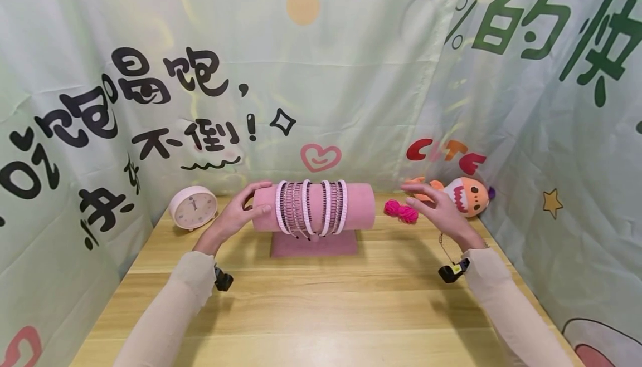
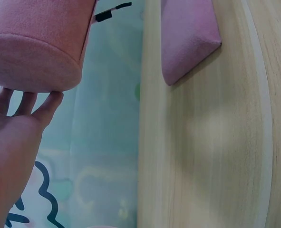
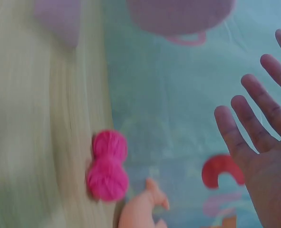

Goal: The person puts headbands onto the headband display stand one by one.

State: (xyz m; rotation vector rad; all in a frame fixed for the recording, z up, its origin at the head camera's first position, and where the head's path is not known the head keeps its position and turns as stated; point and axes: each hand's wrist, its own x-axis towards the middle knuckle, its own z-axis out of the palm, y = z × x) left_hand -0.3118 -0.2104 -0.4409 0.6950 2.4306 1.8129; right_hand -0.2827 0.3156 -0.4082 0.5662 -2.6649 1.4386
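A pink velvet bracelet stand [image 1: 363,205], a horizontal roll on a flat base, carries several white and dark beaded bracelets [image 1: 306,208] around its middle. My left hand [image 1: 246,208] holds the roll's left end, thumb at the front and fingers over the top and far side. In the left wrist view, the fingers [image 2: 47,107] pass behind the rim of the roll's end. Apart from the stand's right end, my right hand [image 1: 441,211] is raised with fingers spread and nothing in it. It is nearest to a bundle of bright pink yarn [image 1: 401,211].
A pink round clock [image 1: 193,208] stands at the back left of the wooden table [image 1: 321,311]. An orange and white plush toy [image 1: 468,196] lies at the back right. Printed cloth curtains [image 1: 351,77] enclose the back and both sides.
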